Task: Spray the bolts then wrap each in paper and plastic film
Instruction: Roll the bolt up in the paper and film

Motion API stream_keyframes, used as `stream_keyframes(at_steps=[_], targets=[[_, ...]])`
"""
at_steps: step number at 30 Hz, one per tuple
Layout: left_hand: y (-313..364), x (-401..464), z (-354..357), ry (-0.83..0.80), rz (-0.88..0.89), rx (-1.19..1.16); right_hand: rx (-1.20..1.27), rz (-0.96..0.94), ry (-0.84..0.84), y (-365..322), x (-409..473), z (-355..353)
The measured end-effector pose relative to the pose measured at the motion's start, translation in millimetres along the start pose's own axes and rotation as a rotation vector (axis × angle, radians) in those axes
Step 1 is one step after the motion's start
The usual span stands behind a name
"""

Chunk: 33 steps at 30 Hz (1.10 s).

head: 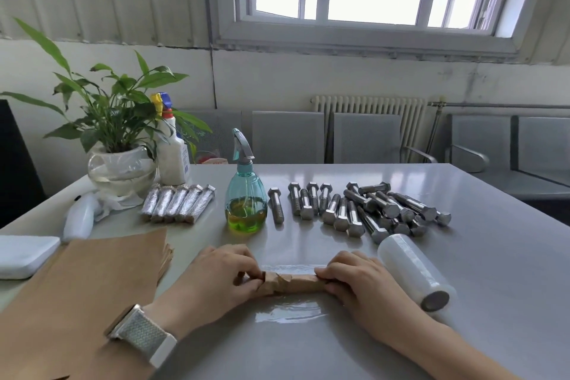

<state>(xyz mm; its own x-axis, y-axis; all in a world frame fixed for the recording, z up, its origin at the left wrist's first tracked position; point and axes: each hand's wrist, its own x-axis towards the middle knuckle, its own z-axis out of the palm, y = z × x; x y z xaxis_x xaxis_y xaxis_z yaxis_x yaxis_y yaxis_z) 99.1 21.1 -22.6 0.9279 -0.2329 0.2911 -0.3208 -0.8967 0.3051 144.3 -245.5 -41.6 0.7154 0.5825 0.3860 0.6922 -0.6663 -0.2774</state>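
Note:
A bolt wrapped in brown paper (293, 282) lies crosswise on a sheet of clear plastic film (290, 311) near the table's front. My left hand (222, 274) pinches its left end and my right hand (354, 281) grips its right end. The film roll (413, 271) lies just right of my right hand. Several bare steel bolts (354, 210) are spread behind it. A teal spray bottle (245, 194) with yellow-green liquid stands behind the wrapped bolt. Several finished film-wrapped bolts (179, 203) lie in a row at the left.
A stack of brown paper sheets (92, 287) covers the near left. A white foam pad (24, 253), a white dispenser (80, 216), a potted plant (120, 163) and a white cleaner bottle (172, 151) stand at the left. Grey chairs (364, 137) line the table's far edge.

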Motion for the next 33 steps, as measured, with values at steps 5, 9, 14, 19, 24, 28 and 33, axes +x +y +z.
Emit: stream_keyframes(at_steps=[5,9,14,19,24,28,33], targets=[[-5.0,-4.6,-6.6,-0.085,-0.021,-0.183,0.025,0.002,0.015,-0.2,-0.2,-1.1],[-6.4,-6.2,-9.3,-0.123,-0.023,-0.267,0.033,0.009,0.021,-1.2,1.0,-1.4],[-5.5,-3.5,-7.2,-0.109,-0.101,-0.359,0.051,0.014,0.022,-0.7,1.1,-1.9],[-9.7,-8.7,-5.2,-0.022,-0.145,-0.360,0.060,0.018,0.011,0.2,2.2,-1.8],[-8.3,-10.3,-2.6,0.038,-0.092,-0.274,0.070,0.024,0.019,0.7,2.1,-1.2],[-3.6,-8.2,-1.8,0.067,-0.073,-0.262,0.073,0.024,0.024,0.0,2.5,-0.6],[-3.8,-7.3,-1.9,0.033,-0.149,-0.270,0.084,0.028,0.014,-0.7,2.0,-1.9]])
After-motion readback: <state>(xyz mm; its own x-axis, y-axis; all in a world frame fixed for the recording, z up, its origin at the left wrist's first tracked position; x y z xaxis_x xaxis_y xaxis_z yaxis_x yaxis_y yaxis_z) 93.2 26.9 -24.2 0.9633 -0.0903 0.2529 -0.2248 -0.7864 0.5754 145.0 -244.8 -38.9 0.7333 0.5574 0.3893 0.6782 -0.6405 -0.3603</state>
